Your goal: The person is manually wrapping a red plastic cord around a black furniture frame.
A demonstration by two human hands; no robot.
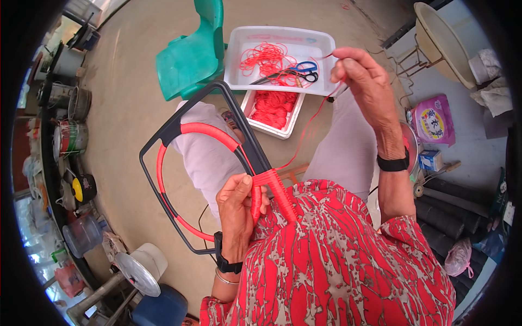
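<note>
A black frame [246,130] with an inner ring, partly wrapped in red cord, leans against my body. My left hand [236,204] is closed around its red-wrapped part, thumb against the tight cord windings [266,178]. From those windings a loose red cord [311,126] runs up to my right hand [361,73]. That hand is raised at the right, thumb and fingers pinched on the cord, and a short end sticks out to the left. Beyond my knees, a white tray [237,79] holds tangled red cord [267,58] and blue-and-black scissors [305,69].
Below the tray stands a smaller white box [286,132] with bundled red cord [272,108]. A green plastic chair [187,62] is at the far left. Pots [70,136] line the left side; a blue bucket [159,305] stands lower left. A purple bag [432,120] and dark rolls [443,217] lie right.
</note>
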